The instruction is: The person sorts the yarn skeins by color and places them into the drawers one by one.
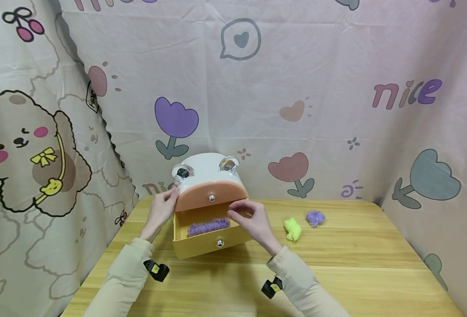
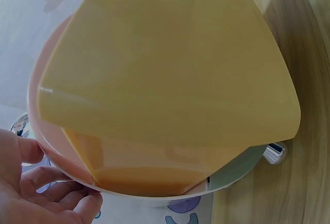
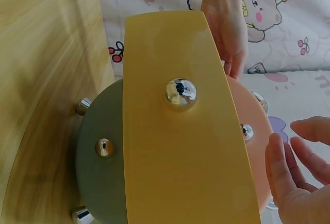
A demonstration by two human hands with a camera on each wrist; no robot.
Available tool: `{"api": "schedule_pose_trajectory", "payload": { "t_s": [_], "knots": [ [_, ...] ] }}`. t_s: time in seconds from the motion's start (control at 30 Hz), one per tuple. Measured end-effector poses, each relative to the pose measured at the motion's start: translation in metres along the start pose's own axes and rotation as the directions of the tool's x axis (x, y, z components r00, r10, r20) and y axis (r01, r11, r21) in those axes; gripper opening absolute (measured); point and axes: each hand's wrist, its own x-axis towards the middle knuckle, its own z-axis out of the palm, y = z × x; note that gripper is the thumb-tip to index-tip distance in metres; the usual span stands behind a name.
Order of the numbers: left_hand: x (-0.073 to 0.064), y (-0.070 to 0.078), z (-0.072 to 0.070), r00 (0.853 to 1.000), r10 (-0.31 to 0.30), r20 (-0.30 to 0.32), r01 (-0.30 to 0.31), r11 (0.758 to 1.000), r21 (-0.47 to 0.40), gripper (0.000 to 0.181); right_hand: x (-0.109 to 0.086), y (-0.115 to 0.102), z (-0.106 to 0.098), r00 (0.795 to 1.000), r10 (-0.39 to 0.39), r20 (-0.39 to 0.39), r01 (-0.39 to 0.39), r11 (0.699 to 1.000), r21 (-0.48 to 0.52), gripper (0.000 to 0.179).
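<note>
A small toy-like drawer cabinet [image 1: 211,174] with a white shell, a peach top drawer and silver knobs stands on the table. Its yellow middle drawer [image 1: 195,250] is pulled out, and a purple yarn bundle [image 1: 208,226] lies inside. At the cabinet's upper left edge, my left hand [image 1: 163,210] holds the shell, with thumb and fingertips at the rim in the left wrist view. My right hand [image 1: 255,220] hovers over the drawer's right side. Its bent fingers [image 3: 281,164] have nothing between them in the right wrist view.
A neon yellow yarn bundle [image 1: 293,229] and another purple yarn bundle [image 1: 315,218] lie on the wooden table [image 1: 348,251] to the right of the cabinet. A printed curtain [image 1: 249,101] hangs behind. Below the yellow drawer, a grey-green bottom drawer [image 3: 100,177] is closed.
</note>
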Motion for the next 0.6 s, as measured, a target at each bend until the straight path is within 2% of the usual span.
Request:
{"api": "schedule_pose_trajectory", "payload": {
  "t_s": [0.3, 0.47, 0.6],
  "knots": [
    [-0.002, 0.002, -0.001, 1.0, 0.0, 0.005, 0.0, 1.0, -0.007, 0.054, 0.001, 0.012, -0.014, 0.998, -0.033, -0.056, 0.038, 0.996, 0.082, 0.024],
    [-0.002, 0.003, -0.002, 1.0, 0.006, 0.002, -0.006, 1.0, -0.009, 0.054, -0.001, 0.017, -0.029, 0.99, -0.012, -0.14, 0.026, 0.995, 0.099, 0.024],
    [-0.001, 0.003, -0.001, 1.0, 0.008, -0.002, -0.008, 1.0, -0.008, 0.054, -0.001, 0.028, -0.046, 0.973, 0.027, -0.229, -0.002, 0.994, 0.109, 0.024]
  ]
}}
